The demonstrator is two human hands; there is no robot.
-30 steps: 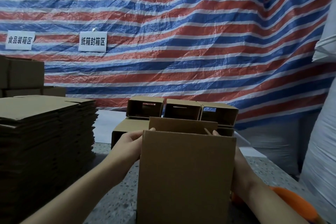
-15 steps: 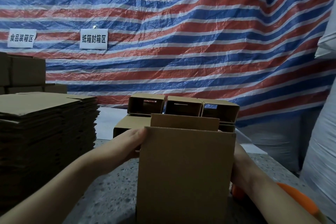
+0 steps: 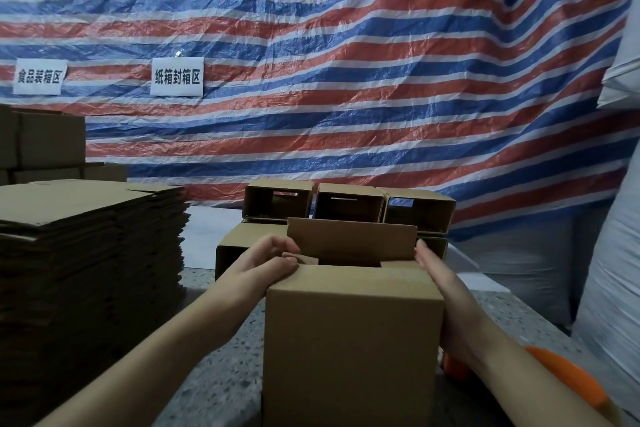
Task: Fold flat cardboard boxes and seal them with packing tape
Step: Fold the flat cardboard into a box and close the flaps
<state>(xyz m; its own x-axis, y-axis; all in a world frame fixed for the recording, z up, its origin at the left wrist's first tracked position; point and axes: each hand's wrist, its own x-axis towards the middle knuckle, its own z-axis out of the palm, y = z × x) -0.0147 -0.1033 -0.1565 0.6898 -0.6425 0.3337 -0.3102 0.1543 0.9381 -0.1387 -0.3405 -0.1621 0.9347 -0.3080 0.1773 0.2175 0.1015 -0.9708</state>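
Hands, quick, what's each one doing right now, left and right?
Left hand: fingers curled over the top left edge of the box, gripping it.
Right hand: fingers straight, pressing flat against the box's right side.

The box (image 3: 353,340) stands on the table (image 3: 214,385) between both hands; flat stack (image 3: 86,253) left, folded boxes (image 3: 346,206) behind, tarp (image 3: 346,62) beyond.
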